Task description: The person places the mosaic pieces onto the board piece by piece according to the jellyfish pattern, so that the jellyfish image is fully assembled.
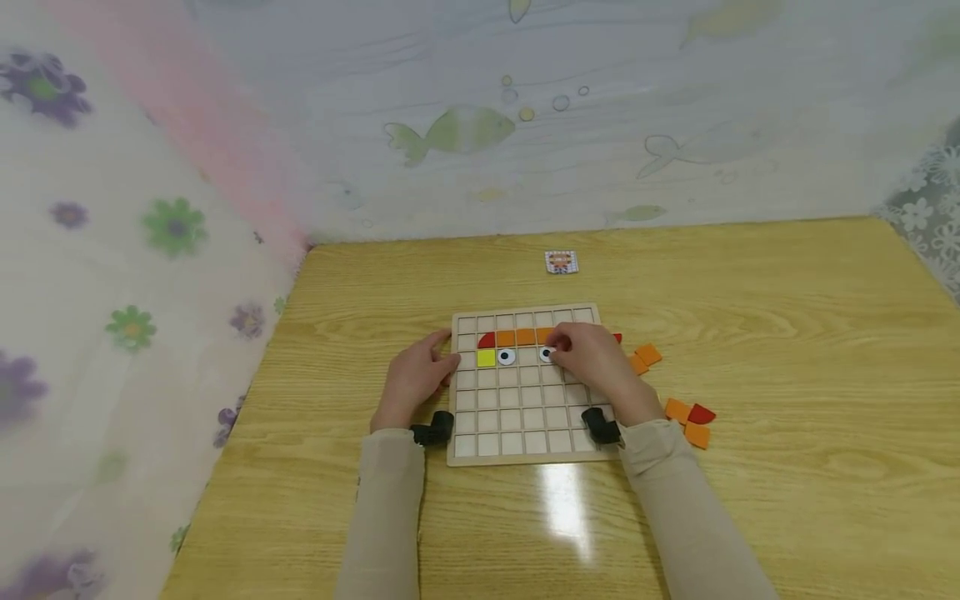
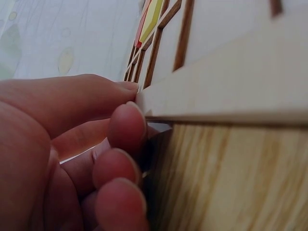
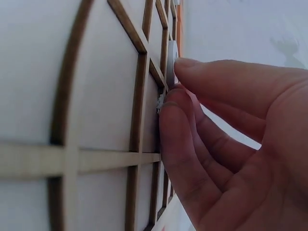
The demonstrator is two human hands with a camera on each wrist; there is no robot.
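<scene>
A light wooden table (image 1: 787,350) stands by soft curtains with fish and flowers. In the middle of the frame lies a pale wooden grid board (image 1: 525,417). The left hand (image 1: 417,377) holds its left edge with curled fingers (image 2: 126,126). The right hand (image 1: 592,360) pinches a round white eye piece (image 1: 547,353) and sets it in the third row, right of another white eye tile (image 1: 506,357) and a yellow square tile (image 1: 486,358). I think this eye is being placed now; next it needs a gentle push flat. Loose orange tiles (image 1: 647,357) wait at the right.
</scene>
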